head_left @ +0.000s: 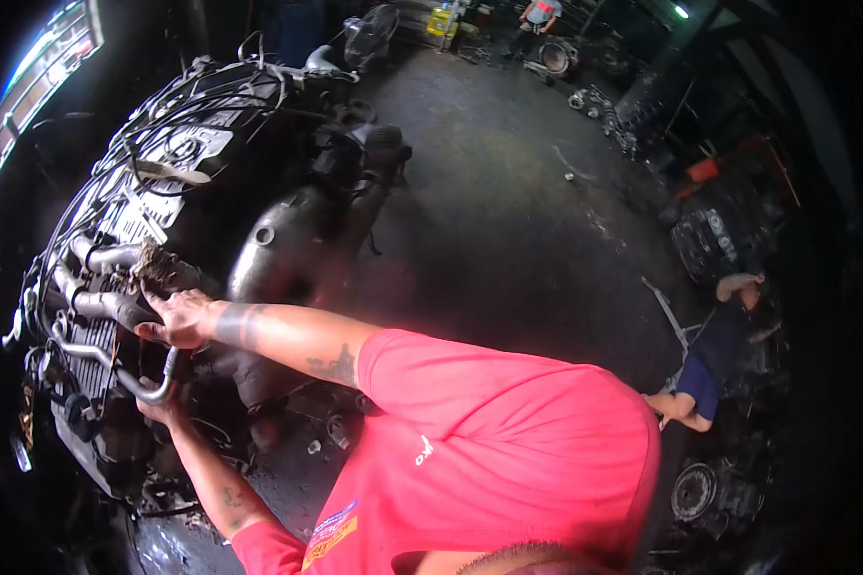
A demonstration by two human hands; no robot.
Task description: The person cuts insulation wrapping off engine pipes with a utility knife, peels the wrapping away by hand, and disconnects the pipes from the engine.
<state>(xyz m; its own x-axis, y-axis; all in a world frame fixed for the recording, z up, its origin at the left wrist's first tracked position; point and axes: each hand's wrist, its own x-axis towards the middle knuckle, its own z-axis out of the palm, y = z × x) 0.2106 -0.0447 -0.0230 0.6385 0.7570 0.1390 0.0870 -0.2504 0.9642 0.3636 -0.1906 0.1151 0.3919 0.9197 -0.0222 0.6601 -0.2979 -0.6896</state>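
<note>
A large engine (96,359) with pipes and hoses fills the left side. My right hand (182,318) reaches over it, thumb and index finger apart, beside a dark metal pipe (110,305). Just above these fingers is a rough brownish part (155,264). Lower down, my left hand (159,402) is closed at the bend of a curved metal pipe (153,391), which partly hides its fingers. Both arms come out of red sleeves.
Black cables (153,115) run over the engine's top, near a large rounded metal housing (268,240). A fan (369,36) stands beyond. One person (542,14) is at the top; another person (695,388) is low at the right among engine parts (710,240).
</note>
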